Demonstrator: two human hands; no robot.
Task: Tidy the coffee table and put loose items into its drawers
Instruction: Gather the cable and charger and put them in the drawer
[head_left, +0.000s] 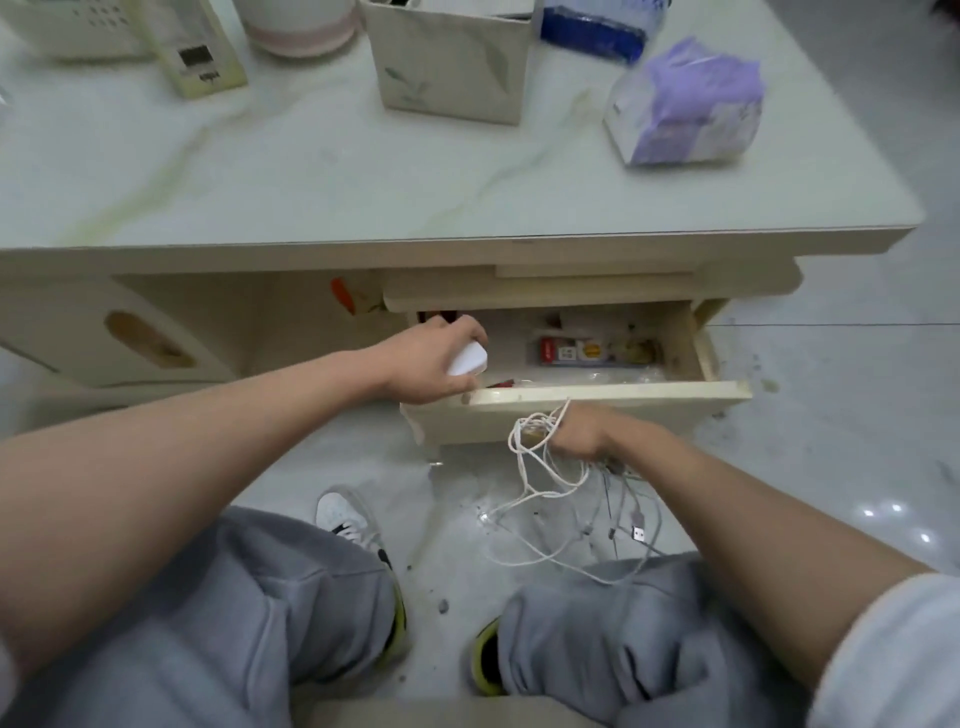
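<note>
The coffee table has a marble-look top, and below it a cream drawer stands pulled open on the right. My left hand hovers over the drawer's left end, shut on a small white charger block. My right hand is in front of the drawer's face, shut on a tangled bundle of white cables that hangs down toward the floor, with USB plugs dangling. Inside the drawer lie small packets and boxes.
On the tabletop stand a cream paper box, a purple tissue pack, a blue pack, a white-pink pot and a cream device. My knees and shoes are below. Tiled floor lies to the right.
</note>
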